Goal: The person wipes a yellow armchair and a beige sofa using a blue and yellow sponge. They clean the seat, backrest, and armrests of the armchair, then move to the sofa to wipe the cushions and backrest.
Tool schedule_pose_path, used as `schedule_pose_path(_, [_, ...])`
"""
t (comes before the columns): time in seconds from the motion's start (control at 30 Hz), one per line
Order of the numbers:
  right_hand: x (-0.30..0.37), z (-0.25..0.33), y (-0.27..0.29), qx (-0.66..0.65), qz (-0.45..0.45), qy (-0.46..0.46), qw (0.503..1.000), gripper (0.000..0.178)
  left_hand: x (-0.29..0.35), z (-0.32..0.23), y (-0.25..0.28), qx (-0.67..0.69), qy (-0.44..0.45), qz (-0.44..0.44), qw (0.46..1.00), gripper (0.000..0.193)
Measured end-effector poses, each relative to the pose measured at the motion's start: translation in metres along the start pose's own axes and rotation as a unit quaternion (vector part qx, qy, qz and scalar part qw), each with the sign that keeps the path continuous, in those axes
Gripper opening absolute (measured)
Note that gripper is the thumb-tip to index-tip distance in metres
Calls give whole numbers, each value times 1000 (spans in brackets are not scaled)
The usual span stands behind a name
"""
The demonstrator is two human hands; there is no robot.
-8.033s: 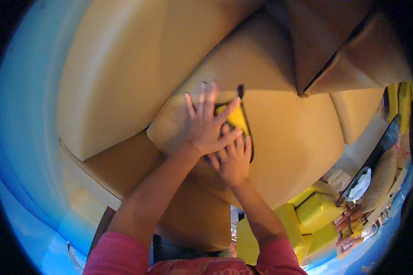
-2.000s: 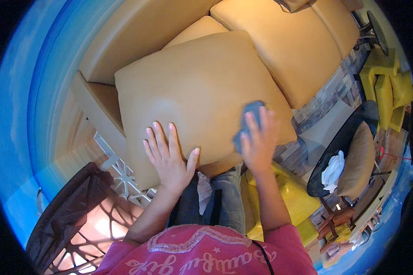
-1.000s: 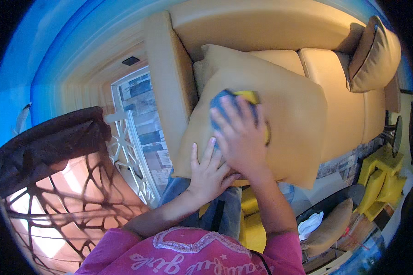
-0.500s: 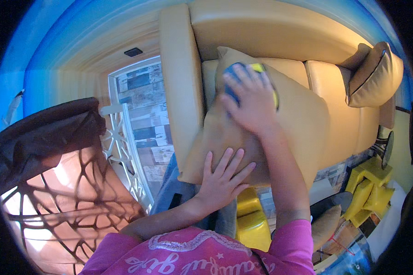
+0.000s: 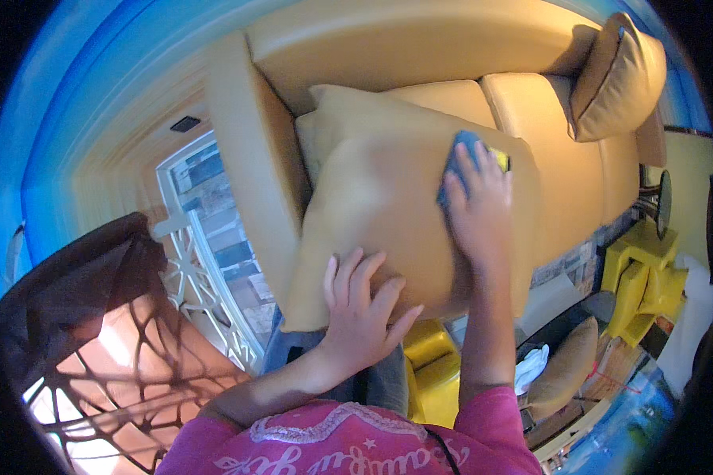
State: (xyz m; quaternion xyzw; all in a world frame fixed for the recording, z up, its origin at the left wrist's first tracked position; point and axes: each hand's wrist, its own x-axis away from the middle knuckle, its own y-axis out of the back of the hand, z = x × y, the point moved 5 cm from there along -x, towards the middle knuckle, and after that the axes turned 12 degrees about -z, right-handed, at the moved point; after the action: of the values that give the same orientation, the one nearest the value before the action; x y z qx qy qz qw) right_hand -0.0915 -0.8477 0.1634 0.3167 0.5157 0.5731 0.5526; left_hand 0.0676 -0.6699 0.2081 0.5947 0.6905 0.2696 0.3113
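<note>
A large tan cushion (image 5: 372,198) lies on the sofa in front of me, its lower corner toward my left. My right hand (image 5: 483,210) presses a blue cloth (image 5: 463,150) with a yellow patch flat against the cushion's right part. The palm and fingers cover much of the cloth. Near the cushion's lower edge, my left hand (image 5: 364,309) rests with fingers apart and holds nothing; its fingertips touch the cover.
The tan sofa (image 5: 554,119) extends right, with another cushion (image 5: 619,79) at its far end. Yellow stools (image 5: 436,372) stand below and at right (image 5: 642,277). A low table with a cushion (image 5: 566,368) sits lower right. A patterned gate (image 5: 206,277) stands left.
My right hand has slid the cloth to the right across the cushion. My left hand stays near the lower edge. The whole view has shifted, and a white cloth now shows at lower right.
</note>
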Motion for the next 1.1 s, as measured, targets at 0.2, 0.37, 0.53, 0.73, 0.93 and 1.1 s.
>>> schedule_pose_path(0.2, [61, 27, 36, -91, 35, 37, 995, 60, -93, -22, -41, -38, -33, -47, 998, 79])
schedule_pose_path(0.37, [76, -79, 42, -49, -7, -96, 994, 60, -84, -20, -79, -174, -30, 11, 984, 98])
schedule_pose_path(0.53, [114, -206, -3, -180, -103, -326, 922, 56, -36, -40, -93, -177, -45, 54, 982, 106])
schedule_pose_path(0.73, [49, -68, 43, -106, -18, -54, 993, 62, 23, -36, -114, -193, -64, 63, 977, 108])
schedule_pose_path(0.93, [33, -24, 38, -162, 34, 80, 983, 66, 29, -38, -120, -180, -61, 90, 978, 106])
schedule_pose_path(1.1, [-1, -37, 11, -91, -10, 22, 996, 60, 41, -39, -125, -160, -81, 52, 982, 105])
